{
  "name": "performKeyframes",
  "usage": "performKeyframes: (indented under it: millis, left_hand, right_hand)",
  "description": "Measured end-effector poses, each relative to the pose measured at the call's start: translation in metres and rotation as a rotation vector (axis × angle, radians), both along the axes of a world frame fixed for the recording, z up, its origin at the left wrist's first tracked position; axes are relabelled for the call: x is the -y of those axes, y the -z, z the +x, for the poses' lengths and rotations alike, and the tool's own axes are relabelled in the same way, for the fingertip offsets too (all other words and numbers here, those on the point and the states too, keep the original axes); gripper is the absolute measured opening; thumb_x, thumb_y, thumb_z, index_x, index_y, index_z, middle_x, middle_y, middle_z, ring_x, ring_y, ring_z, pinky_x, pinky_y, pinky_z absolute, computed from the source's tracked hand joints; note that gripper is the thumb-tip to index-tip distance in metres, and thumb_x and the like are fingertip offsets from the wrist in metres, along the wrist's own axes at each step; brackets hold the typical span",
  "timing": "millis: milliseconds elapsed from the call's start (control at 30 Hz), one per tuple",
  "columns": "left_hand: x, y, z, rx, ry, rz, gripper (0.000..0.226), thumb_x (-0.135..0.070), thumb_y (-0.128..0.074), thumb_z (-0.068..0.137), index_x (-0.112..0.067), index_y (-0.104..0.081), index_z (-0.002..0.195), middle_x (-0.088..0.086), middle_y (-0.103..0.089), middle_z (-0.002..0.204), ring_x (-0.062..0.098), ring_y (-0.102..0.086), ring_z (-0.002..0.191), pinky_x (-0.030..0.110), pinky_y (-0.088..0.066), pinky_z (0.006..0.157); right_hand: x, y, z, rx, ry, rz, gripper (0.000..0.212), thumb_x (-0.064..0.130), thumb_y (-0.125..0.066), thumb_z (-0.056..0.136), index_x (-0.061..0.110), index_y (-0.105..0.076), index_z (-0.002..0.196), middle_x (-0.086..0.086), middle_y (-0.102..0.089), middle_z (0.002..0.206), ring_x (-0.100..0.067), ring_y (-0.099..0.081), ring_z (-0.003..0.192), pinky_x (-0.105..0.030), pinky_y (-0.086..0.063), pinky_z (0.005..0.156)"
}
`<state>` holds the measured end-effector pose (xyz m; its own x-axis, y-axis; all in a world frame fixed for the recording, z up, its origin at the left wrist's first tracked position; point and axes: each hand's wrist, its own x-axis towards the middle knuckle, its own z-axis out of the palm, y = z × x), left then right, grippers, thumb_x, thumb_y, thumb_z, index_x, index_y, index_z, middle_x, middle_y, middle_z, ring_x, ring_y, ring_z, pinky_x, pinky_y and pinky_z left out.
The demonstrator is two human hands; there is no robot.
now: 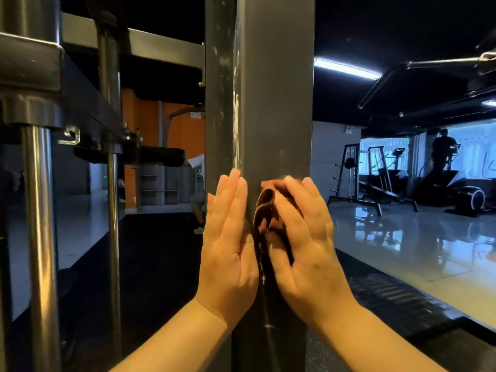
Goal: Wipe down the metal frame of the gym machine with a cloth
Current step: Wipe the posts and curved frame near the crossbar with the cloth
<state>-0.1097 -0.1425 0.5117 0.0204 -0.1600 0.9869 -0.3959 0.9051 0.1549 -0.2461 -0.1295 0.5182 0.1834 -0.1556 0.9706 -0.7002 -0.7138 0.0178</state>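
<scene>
**Where the cloth meets the post**

As we face the grey post, our left hand lies flat, fingers straight, on its left corner. Our right hand, fingers flat, presses the bunched brown cloth against its front face.

1. Frame post: centre, upright.
2. Left hand: flat on the post's left edge.
3. Cloth: between right hand and the post's front face.
4. Guide rods: left of the post.
5. Plate rack: behind, right.
</scene>
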Motion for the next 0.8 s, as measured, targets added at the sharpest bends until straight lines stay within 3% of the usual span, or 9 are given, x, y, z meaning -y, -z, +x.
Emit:
performKeyframes:
  millis: [100, 200, 267, 433, 500, 567, 667, 800]
  left_hand:
    - [0.001, 0.002, 0.002, 0.016, -0.004, -0.003, 0.061, -0.005, -0.038, 0.102, -0.001, -0.021, 0.160, 0.001, -0.019, 0.172, 0.023, -0.011, 0.161, 0.066, -0.015, 0.126]
    - [0.002, 0.006, 0.002, 0.019, -0.047, -0.018, 0.061, -0.003, -0.037, 0.102, -0.001, -0.020, 0.160, 0.002, -0.020, 0.172, 0.024, -0.011, 0.161, 0.064, -0.014, 0.127]
    - [0.002, 0.008, 0.001, 0.017, -0.048, -0.019, 0.061, -0.006, -0.039, 0.102, -0.002, -0.021, 0.161, 0.001, -0.020, 0.173, 0.024, -0.011, 0.161, 0.060, -0.011, 0.128]
    - [-0.001, 0.011, -0.003, -0.034, -0.058, 0.055, 0.066, -0.003, -0.042, 0.101, -0.012, -0.021, 0.162, -0.010, -0.018, 0.173, 0.016, -0.009, 0.161, 0.053, -0.010, 0.129]
    - [-0.002, 0.013, -0.004, -0.027, -0.069, 0.042, 0.064, -0.005, -0.040, 0.101, -0.009, -0.020, 0.162, -0.008, -0.018, 0.173, 0.018, -0.009, 0.161, 0.060, -0.013, 0.128]
    - [-0.002, 0.017, -0.004, -0.021, -0.062, 0.034, 0.063, -0.006, -0.037, 0.101, -0.006, -0.020, 0.162, -0.006, -0.017, 0.173, 0.020, -0.010, 0.161, 0.065, -0.015, 0.126]
    - [-0.002, 0.022, -0.005, -0.016, -0.086, 0.016, 0.062, -0.007, -0.036, 0.102, -0.006, -0.019, 0.162, -0.003, -0.018, 0.173, 0.022, -0.011, 0.161, 0.055, -0.012, 0.130]
    - [-0.002, 0.024, -0.004, -0.014, -0.104, 0.000, 0.066, -0.005, -0.040, 0.100, -0.008, -0.019, 0.162, -0.005, -0.018, 0.173, 0.022, -0.012, 0.161, 0.043, -0.006, 0.131]
  right_hand:
    - [-0.001, 0.049, -0.011, -0.159, 0.017, 0.023, 0.066, 0.026, -0.057, 0.096, 0.013, -0.033, 0.156, -0.003, -0.021, 0.168, -0.031, -0.014, 0.157, -0.046, -0.017, 0.127]
    - [-0.003, 0.063, -0.035, -0.343, 0.124, -0.020, 0.065, 0.032, -0.054, 0.099, 0.017, -0.031, 0.158, -0.003, -0.021, 0.169, -0.029, -0.018, 0.157, -0.049, -0.025, 0.122]
    - [-0.003, 0.042, -0.040, -0.307, 0.137, -0.010, 0.065, 0.029, -0.053, 0.098, 0.014, -0.032, 0.157, -0.004, -0.022, 0.168, -0.028, -0.018, 0.157, -0.045, -0.023, 0.125]
    - [-0.002, 0.000, -0.016, 0.054, 0.047, 0.046, 0.056, 0.019, -0.047, 0.099, 0.006, -0.040, 0.154, -0.007, -0.026, 0.165, -0.024, -0.010, 0.158, -0.019, -0.007, 0.125]
    - [-0.002, 0.020, -0.011, 0.027, 0.029, 0.030, 0.059, 0.018, -0.050, 0.097, 0.003, -0.039, 0.153, -0.012, -0.027, 0.164, -0.030, -0.012, 0.157, -0.022, -0.009, 0.126]
    - [-0.002, 0.053, -0.016, -0.106, 0.062, 0.016, 0.066, 0.018, -0.056, 0.092, 0.004, -0.036, 0.154, -0.012, -0.024, 0.166, -0.033, -0.014, 0.157, -0.033, -0.015, 0.128]
    - [-0.001, 0.074, -0.036, -0.314, 0.151, -0.010, 0.071, 0.022, -0.058, 0.090, 0.007, -0.033, 0.155, -0.010, -0.022, 0.167, -0.033, -0.019, 0.156, -0.047, -0.024, 0.124]
    - [0.000, 0.026, -0.035, -0.133, 0.093, -0.012, 0.059, 0.011, -0.050, 0.093, -0.001, -0.041, 0.150, -0.015, -0.030, 0.163, -0.033, -0.019, 0.156, -0.041, -0.022, 0.127]
